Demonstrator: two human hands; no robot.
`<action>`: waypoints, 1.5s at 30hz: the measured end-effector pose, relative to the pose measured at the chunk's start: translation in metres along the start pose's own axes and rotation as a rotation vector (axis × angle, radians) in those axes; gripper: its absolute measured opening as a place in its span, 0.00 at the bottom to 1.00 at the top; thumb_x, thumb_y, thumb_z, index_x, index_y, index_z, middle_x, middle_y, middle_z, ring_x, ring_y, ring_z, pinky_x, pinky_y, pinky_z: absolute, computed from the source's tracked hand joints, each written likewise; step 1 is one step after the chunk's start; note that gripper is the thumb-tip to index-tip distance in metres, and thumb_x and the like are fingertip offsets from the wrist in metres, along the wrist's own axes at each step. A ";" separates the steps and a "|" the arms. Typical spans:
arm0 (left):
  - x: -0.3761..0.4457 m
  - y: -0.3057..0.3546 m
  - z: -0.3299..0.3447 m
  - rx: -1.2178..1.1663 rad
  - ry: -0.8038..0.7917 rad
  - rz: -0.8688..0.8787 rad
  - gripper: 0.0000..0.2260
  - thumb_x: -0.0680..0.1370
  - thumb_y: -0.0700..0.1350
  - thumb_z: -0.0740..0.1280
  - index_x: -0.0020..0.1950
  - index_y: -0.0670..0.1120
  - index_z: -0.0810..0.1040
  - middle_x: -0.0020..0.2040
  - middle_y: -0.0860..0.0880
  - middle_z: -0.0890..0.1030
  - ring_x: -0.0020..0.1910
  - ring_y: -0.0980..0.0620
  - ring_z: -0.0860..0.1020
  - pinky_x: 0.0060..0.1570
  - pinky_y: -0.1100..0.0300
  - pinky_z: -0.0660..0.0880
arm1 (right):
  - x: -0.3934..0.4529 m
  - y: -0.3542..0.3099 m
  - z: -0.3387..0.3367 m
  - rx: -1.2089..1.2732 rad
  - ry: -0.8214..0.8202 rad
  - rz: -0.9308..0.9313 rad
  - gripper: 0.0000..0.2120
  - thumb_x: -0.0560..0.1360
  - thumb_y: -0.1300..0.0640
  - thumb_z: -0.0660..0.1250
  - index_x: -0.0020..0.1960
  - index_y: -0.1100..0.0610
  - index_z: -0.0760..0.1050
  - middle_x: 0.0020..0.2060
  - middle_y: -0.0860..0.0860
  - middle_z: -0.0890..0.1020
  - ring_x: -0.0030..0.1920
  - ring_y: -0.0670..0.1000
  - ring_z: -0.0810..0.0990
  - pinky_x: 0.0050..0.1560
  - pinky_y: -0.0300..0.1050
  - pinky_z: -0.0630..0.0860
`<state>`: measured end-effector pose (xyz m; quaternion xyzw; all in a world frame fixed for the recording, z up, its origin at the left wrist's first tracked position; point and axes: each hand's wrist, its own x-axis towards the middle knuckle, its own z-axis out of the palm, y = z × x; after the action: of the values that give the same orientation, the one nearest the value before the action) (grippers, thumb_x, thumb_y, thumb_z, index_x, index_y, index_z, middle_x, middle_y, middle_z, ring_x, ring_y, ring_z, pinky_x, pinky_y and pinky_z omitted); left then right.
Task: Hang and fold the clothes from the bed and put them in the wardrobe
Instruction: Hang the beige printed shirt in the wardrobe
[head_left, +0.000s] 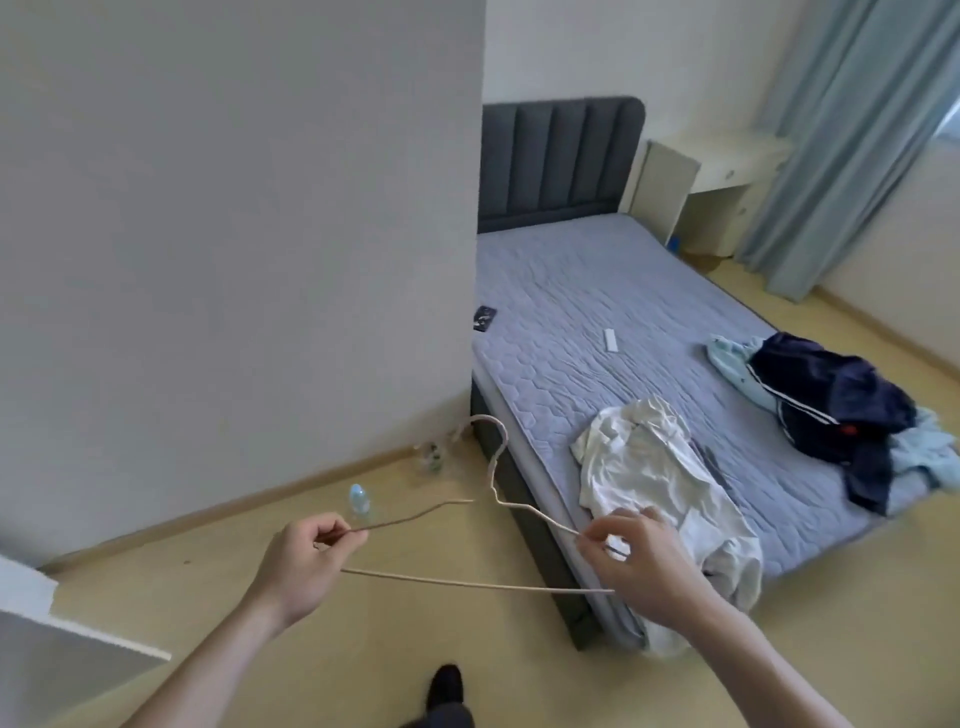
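Note:
I hold a thin beige wire hanger (483, 586) in front of me, above the floor beside the bed (597, 312). My left hand (301, 561) pinches its left end, and my right hand (636, 561) pinches its right shoulder. The hook points up and away from me. A crumpled white shirt (665, 478) lies on the near corner of the bed and hangs over the edge. A dark navy garment with white stripes (831, 405) lies on pale blue clothes (924, 452) at the bed's right edge.
A white remote (611, 340) and a dark small object (484, 318) lie on the mattress. A plastic bottle (358, 499) and a glass jar (430, 456) stand on the floor by the wall. A white panel edge (78, 639) juts in at lower left. A desk (727, 161) and curtain (852, 130) stand beyond.

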<state>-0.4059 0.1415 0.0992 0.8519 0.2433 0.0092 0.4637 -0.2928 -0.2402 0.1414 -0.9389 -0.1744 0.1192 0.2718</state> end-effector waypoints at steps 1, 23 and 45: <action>0.012 0.014 0.018 0.014 -0.047 0.023 0.14 0.76 0.49 0.74 0.36 0.44 0.77 0.28 0.54 0.70 0.30 0.55 0.66 0.35 0.57 0.63 | 0.000 0.014 -0.003 0.034 0.001 0.038 0.07 0.78 0.41 0.69 0.42 0.36 0.81 0.41 0.35 0.82 0.50 0.42 0.73 0.50 0.41 0.70; 0.265 0.163 0.382 0.333 -0.648 0.016 0.09 0.76 0.49 0.72 0.56 0.54 0.81 0.57 0.54 0.81 0.55 0.53 0.78 0.55 0.62 0.72 | 0.114 0.317 -0.094 0.269 0.232 0.664 0.21 0.80 0.49 0.69 0.34 0.58 0.71 0.24 0.45 0.67 0.27 0.44 0.64 0.32 0.46 0.63; 0.264 0.230 0.740 0.480 -0.941 -0.246 0.08 0.78 0.52 0.65 0.56 0.56 0.79 0.65 0.52 0.71 0.56 0.49 0.77 0.52 0.59 0.73 | 0.216 0.618 -0.133 0.432 0.223 0.921 0.22 0.79 0.55 0.65 0.33 0.51 0.56 0.24 0.42 0.60 0.26 0.44 0.58 0.30 0.45 0.59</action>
<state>0.0986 -0.4318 -0.1956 0.8112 0.1026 -0.4835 0.3125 0.1090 -0.7068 -0.1183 -0.8479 0.3151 0.1589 0.3956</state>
